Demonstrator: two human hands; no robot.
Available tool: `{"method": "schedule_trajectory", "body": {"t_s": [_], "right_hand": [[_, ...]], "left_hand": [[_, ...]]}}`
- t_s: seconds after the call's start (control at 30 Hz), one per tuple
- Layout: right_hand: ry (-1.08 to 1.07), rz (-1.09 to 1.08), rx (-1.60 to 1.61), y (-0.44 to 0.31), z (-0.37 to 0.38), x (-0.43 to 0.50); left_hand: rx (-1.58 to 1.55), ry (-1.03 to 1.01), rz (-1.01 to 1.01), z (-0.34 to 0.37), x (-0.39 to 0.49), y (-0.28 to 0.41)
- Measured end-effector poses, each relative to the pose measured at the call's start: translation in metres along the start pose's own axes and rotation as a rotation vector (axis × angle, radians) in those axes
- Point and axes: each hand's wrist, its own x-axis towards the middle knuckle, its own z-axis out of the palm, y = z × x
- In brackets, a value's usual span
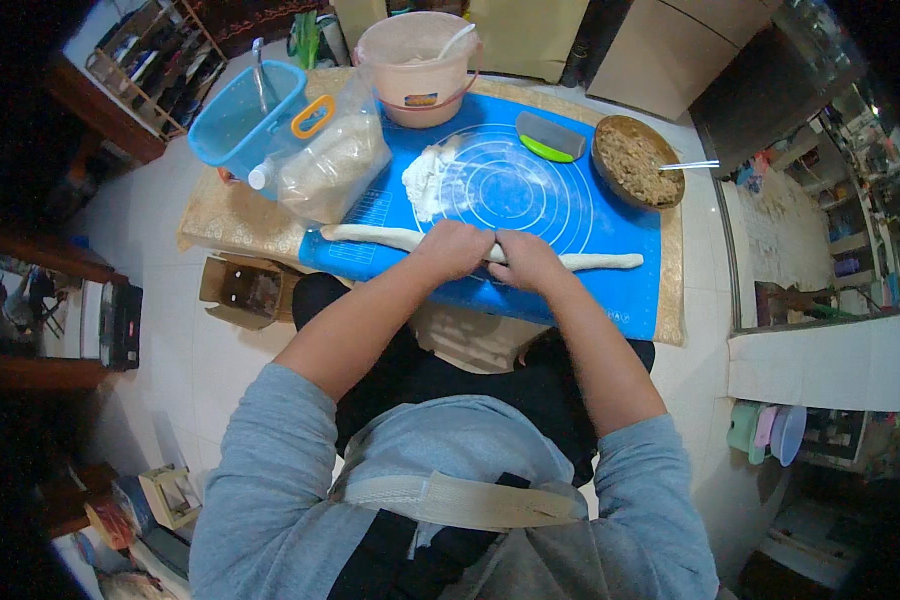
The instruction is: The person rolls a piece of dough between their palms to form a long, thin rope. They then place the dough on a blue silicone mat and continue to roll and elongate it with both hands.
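A long rope of dough (602,261) lies across the near part of a blue silicone baking mat (630,300) printed with circles. My left hand (454,249) and my right hand (526,260) are side by side at its middle, with fingers curled round it; the two hands touch or nearly touch. The rope sticks out past both hands, reaching further on the left. Beyond my left hand is a heap of white flour (429,180). A dough scraper with a green edge (547,142) lies at the mat's far right. My fingertips are partly hidden.
A bowl of filling (637,161) with a metal utensil (688,165) stands at the right. At the back is a pink bucket (420,90); a blue plastic basket (229,124) and a clear bag of flour (330,169) stand left. A cardboard box (244,289) sits on the floor.
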Motion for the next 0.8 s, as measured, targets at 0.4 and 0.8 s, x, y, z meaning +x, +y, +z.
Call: {"method": "schedule_trajectory", "body": {"t_s": [0.4,0.8], "right_hand": [[-0.234,0.129,-0.071,-0.01,0.001,0.014],[-0.28,0.15,-0.144,-0.031,-0.009,0.032]], "left_hand": [[-0.007,-0.043,-0.102,-0.008,-0.016,-0.012],[0.019,-0.044,-0.156,-0.013,-0.055,-0.051]]}}
